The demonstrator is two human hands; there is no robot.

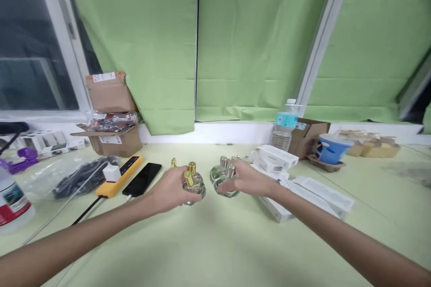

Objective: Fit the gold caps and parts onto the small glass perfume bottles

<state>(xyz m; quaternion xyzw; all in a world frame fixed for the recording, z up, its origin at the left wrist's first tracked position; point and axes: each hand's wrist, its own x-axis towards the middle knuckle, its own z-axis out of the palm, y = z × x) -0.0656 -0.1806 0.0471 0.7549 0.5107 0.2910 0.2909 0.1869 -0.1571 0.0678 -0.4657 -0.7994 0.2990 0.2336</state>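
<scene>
In the middle of the pale table, my left hand [171, 189] is closed round a clear glass perfume bottle [198, 187] with a gold cap. Close behind it shows another gold cap [192, 167], and a third gold top [173, 162] rises beyond my knuckles; their lower parts are mostly hidden. My right hand [245, 178] is closed round a clear perfume bottle [226, 187] with a silver cap. A second silver-capped bottle [217, 171] stands right behind that one. Small silver tops [235, 157] show past my right fingers. A narrow gap separates the gold and silver groups.
Left of my hands lie a black phone [142, 179], a yellow power strip [119, 177] and cables. Cardboard boxes [116, 143] are stacked at the back left. White boxes [303, 197], a water bottle [284, 125] and a blue cup [332, 149] are on the right.
</scene>
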